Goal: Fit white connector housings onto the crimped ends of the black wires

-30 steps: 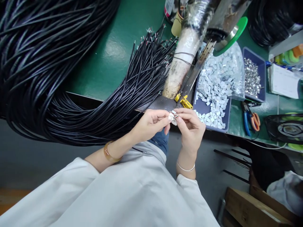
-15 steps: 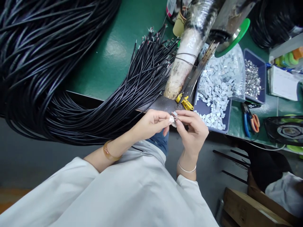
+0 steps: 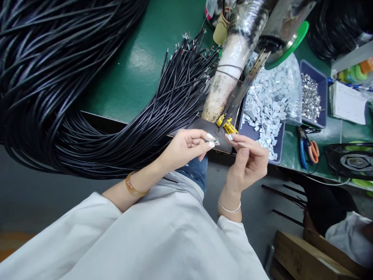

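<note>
Thumb and forefinger of my left hand (image 3: 189, 147), their tips wrapped in white, pinch a cable end (image 3: 217, 142) whose thin coloured wires stick out to the right. My right hand (image 3: 248, 160) is a short way to the right, holding a small pale square piece (image 3: 230, 137) at its fingertips; the thumb stands back from it. The two hands are apart. Beyond them lies a yellow-handled tool (image 3: 229, 126) at the foot of a wrapped post (image 3: 217, 91). A blue tray (image 3: 250, 134) of similar pale squares stands beyond my right hand.
A thick bundle of black cables (image 3: 125, 144) runs along the left, its stripped ends fanned on the green table (image 3: 140, 74). Rightward are a bin of metal parts (image 3: 311, 95), pliers (image 3: 308, 147) and papers (image 3: 349, 103). A cardboard box (image 3: 305, 252) sits low right, near another person.
My right hand has drawn away to the right from the left fingertips, its thumb lifting, with the pale square still at its fingers. Wires at the cable end now show. The left hand barely moved.
</note>
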Action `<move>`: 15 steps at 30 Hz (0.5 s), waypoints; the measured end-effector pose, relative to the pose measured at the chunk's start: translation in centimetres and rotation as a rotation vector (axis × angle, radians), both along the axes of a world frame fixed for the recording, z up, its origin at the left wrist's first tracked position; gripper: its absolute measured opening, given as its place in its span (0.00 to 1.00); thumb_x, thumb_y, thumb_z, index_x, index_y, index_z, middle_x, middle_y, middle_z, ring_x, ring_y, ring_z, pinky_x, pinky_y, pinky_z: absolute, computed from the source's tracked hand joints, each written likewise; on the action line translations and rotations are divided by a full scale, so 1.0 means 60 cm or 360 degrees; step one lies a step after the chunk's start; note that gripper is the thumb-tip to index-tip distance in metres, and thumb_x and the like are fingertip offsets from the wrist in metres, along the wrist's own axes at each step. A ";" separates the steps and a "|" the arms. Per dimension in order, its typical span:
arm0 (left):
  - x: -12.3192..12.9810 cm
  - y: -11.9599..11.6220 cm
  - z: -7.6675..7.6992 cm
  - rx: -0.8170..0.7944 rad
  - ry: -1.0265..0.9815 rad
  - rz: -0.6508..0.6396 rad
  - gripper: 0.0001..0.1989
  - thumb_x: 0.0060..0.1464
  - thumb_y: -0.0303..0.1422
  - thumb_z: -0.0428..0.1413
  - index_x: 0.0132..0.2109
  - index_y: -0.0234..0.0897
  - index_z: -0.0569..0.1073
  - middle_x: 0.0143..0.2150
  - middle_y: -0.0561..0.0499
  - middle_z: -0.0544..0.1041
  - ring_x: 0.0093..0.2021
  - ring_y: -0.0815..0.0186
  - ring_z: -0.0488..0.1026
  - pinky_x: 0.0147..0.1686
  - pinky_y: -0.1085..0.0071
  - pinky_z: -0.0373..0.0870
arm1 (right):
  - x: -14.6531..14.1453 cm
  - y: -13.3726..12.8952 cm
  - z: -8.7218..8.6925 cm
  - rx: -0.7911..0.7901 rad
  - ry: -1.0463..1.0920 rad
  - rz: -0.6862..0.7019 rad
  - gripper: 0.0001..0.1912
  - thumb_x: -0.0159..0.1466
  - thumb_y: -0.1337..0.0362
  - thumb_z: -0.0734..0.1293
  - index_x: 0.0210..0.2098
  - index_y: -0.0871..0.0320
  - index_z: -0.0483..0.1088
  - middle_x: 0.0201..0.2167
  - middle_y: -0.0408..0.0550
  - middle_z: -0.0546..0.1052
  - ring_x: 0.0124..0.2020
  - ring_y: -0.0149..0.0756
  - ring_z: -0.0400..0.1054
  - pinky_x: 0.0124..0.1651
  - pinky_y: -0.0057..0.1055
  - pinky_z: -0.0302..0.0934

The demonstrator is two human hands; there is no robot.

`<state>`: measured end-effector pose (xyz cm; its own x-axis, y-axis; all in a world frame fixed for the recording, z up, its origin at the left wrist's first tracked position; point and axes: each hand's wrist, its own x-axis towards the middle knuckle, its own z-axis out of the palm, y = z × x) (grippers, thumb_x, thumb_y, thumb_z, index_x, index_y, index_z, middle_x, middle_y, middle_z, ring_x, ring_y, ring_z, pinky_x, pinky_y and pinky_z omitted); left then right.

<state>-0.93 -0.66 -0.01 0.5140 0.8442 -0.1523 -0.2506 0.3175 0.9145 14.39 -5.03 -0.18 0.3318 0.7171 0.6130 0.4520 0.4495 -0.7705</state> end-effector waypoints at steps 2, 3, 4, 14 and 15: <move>0.003 0.001 0.000 -0.0028 0.0016 0.0009 0.07 0.53 0.32 0.62 0.34 0.31 0.76 0.18 0.57 0.68 0.19 0.77 0.61 0.22 0.79 0.59 | -0.006 -0.005 0.005 0.0056 -0.0164 0.0005 0.08 0.67 0.70 0.64 0.42 0.54 0.73 0.39 0.46 0.81 0.40 0.36 0.78 0.41 0.37 0.76; 0.004 0.001 0.000 -0.0034 0.0025 0.0026 0.07 0.52 0.32 0.62 0.33 0.31 0.76 0.18 0.58 0.67 0.19 0.77 0.60 0.21 0.79 0.57 | -0.009 -0.007 0.006 0.0071 -0.0255 0.0006 0.08 0.65 0.71 0.65 0.41 0.54 0.73 0.38 0.45 0.81 0.40 0.35 0.78 0.40 0.36 0.75; 0.006 0.002 0.000 -0.0031 0.0034 0.0055 0.07 0.51 0.32 0.62 0.32 0.31 0.76 0.18 0.58 0.66 0.19 0.77 0.59 0.21 0.79 0.55 | -0.010 -0.008 0.005 0.0079 -0.0338 0.0007 0.08 0.64 0.73 0.67 0.40 0.54 0.73 0.38 0.44 0.82 0.39 0.34 0.78 0.40 0.34 0.75; 0.008 0.009 0.002 -0.0085 0.0017 0.0167 0.06 0.48 0.30 0.62 0.28 0.32 0.74 0.19 0.58 0.63 0.20 0.78 0.54 0.21 0.77 0.49 | -0.001 -0.010 -0.017 0.0239 -0.0445 0.0054 0.10 0.60 0.74 0.70 0.39 0.55 0.72 0.35 0.44 0.82 0.36 0.34 0.79 0.37 0.31 0.74; 0.007 0.009 0.002 -0.0084 0.0005 0.0155 0.06 0.48 0.30 0.62 0.28 0.32 0.74 0.19 0.58 0.64 0.20 0.78 0.54 0.21 0.77 0.49 | -0.001 -0.010 -0.019 0.0213 -0.0429 0.0043 0.09 0.61 0.74 0.69 0.39 0.55 0.72 0.36 0.44 0.82 0.37 0.34 0.79 0.38 0.32 0.75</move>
<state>-0.48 -0.10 0.13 0.4294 0.8809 -0.1991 -0.2797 0.3394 0.8981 14.31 -5.62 -1.31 0.1263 0.6304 0.7659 0.6188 0.5534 -0.5575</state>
